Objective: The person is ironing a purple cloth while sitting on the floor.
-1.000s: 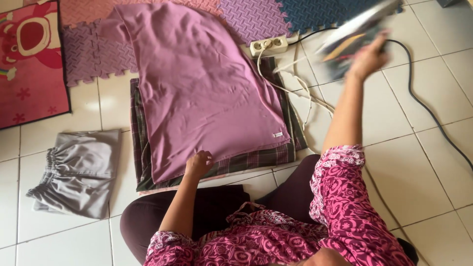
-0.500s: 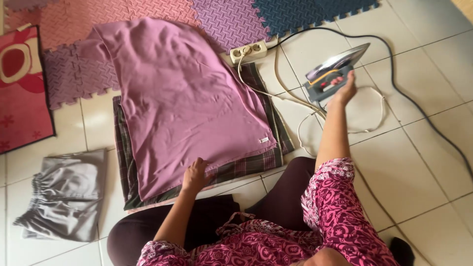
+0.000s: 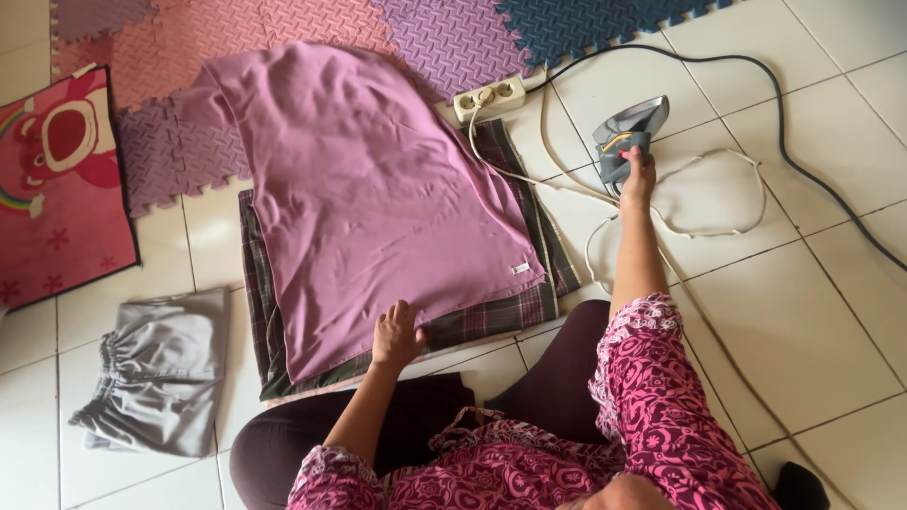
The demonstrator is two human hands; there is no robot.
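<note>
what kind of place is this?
Likely a room in a home, with ironing done on the floor: white floor tiles, interlocking foam mats, a power strip, and a mauve cloth spread on a plaid pad.

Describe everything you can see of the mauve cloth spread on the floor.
The mauve cloth is a large, thin, smooth-looking fabric, lightly creased, lying flat over a dark plaid cloth on the tiled floor. Its far end runs onto the foam mats. A small white tag sits near its right corner. The left hand rests on its near edge; the right hand holds an iron off to the side.
</note>
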